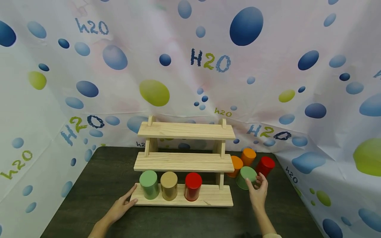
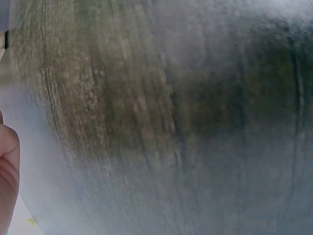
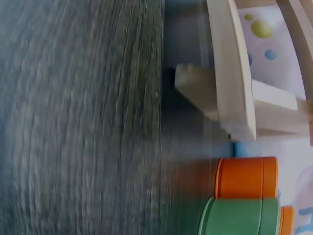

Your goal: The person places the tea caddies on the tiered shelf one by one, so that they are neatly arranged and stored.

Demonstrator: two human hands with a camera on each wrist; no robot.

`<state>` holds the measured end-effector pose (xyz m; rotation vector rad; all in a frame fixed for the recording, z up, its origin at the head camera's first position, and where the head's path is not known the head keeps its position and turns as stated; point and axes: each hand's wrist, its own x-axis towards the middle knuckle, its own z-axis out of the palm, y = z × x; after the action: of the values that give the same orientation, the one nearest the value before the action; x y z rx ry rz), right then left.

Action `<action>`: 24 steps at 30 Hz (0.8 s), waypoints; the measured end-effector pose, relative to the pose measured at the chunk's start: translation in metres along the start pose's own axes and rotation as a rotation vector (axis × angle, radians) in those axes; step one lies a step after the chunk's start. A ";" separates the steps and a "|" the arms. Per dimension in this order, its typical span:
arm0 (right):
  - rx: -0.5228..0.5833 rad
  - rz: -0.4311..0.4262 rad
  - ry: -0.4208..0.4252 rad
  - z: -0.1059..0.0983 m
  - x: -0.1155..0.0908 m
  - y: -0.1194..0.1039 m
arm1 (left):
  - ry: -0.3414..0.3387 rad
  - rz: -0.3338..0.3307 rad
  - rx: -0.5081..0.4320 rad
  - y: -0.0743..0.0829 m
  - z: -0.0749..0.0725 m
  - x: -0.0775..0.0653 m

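Note:
A three-tier light wooden stand (image 1: 184, 162) stands on the dark table. On its lowest tier, from left to right, are a green canister (image 1: 149, 185), a gold canister (image 1: 169, 186) and a red canister (image 1: 193, 187). My left hand (image 1: 120, 209) touches the left end of that tier, thumb and forefinger spread. Right of the stand, my right hand (image 1: 258, 193) is at a second green canister (image 1: 246, 178), thumb and fingers apart at its near side; whether they touch it I cannot tell. In the right wrist view this green canister (image 3: 234, 218) is partly cut off.
Behind the green canister stand two orange canisters, one close to the stand (image 1: 235, 165) and one farther back (image 1: 248, 156). Another red canister (image 1: 265, 166) is just right of them. A patterned curtain (image 1: 190, 82) hangs behind the dark table (image 1: 172, 221).

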<state>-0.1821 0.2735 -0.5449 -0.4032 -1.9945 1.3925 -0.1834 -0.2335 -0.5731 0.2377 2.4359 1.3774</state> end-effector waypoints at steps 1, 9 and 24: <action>-0.006 -0.005 0.012 -0.001 0.002 0.003 | 0.000 0.004 -0.001 0.000 0.000 0.000; -0.025 -0.004 0.090 -0.006 0.020 0.013 | 0.016 0.004 -0.004 0.000 0.001 -0.001; -0.147 0.098 0.128 -0.018 0.058 0.029 | 0.006 0.019 0.006 -0.002 0.001 0.000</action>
<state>-0.2161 0.3318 -0.5476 -0.6476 -2.0011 1.2488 -0.1835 -0.2338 -0.5747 0.2590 2.4497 1.3806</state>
